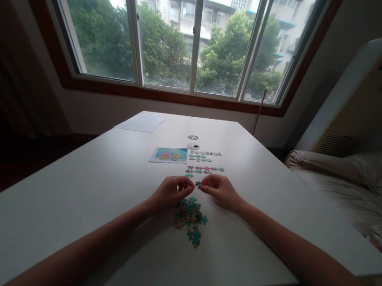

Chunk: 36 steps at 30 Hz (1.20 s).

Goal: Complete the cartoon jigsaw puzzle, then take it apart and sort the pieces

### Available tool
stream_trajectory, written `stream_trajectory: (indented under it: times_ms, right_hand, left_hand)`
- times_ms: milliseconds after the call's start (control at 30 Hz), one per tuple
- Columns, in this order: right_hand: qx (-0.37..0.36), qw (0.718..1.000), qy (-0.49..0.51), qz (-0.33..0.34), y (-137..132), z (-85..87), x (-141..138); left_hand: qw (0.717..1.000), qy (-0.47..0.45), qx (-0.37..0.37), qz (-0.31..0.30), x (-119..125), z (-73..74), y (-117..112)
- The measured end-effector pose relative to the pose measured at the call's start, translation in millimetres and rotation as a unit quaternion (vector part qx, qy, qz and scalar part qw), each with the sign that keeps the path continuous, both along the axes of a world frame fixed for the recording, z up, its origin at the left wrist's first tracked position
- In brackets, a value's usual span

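Between the thumb and forefinger of my right hand [218, 190] is a teal jigsaw puzzle piece [198, 185], just above the white tabletop. My left hand [171, 191] faces it, thumb and fingertips brought together in a pinch; whether anything small sits in them is hidden. Below the hands lies a loose pile of jigsaw pieces [188, 214], mostly teal with some tan and a little red, partly covered by the left hand. Beyond the fingers, more jigsaw pieces [205, 168] are laid out in short rows, teal and pink ones among them.
A colourful picture sheet [170, 155] lies left of the rows. Two small round items [193, 146] are behind them. Pale paper [140, 121] rests at the far left of the white table [62, 200]. A sofa [335, 175] stands at the right, with a window beyond the table.
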State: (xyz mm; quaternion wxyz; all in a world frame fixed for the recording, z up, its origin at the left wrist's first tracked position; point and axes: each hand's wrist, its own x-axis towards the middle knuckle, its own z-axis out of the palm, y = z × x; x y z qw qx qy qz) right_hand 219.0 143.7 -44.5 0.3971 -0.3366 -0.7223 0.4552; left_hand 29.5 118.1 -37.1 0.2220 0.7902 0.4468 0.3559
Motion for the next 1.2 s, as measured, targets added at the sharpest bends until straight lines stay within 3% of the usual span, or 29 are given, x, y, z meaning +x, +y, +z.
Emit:
stream_trajectory:
  times_ms: [133, 300, 400, 533, 833, 1067, 1200]
  right_hand:
    - [-0.039, 0.998, 0.043, 0.031, -2.1, -0.8, -2.3]
    - [-0.021, 0.998, 0.031, 0.056, -4.7, 0.0, -3.0]
    - [0.057, 0.997, -0.038, 0.025, -6.7, 3.0, -1.0]
    - [0.176, 0.975, -0.133, -0.009, -10.6, 8.0, 3.8]
    - [0.307, 0.929, -0.196, -0.068, -14.6, 10.1, 5.5]
    - [0.358, 0.901, -0.219, -0.113, -9.7, 22.9, 15.6]
    - [0.377, 0.886, -0.196, -0.186, -5.5, 37.4, 28.4]
  left_hand:
    - [1.0, -0.015, 0.005, -0.011, 3.1, 1.2, -2.1]
    - [0.999, -0.041, -0.011, -0.009, 4.0, 2.8, -1.7]
    - [0.997, -0.068, -0.035, -0.016, 4.7, 3.8, -1.5]
    - [0.991, -0.108, -0.072, -0.029, 4.2, 3.0, 0.2]
    - [0.983, -0.136, -0.114, -0.039, 3.1, 1.0, 2.8]
    - [0.997, -0.055, -0.051, -0.022, -0.9, 2.7, 3.1]
    - [0.996, 0.038, -0.031, -0.071, -6.8, 5.1, 3.8]
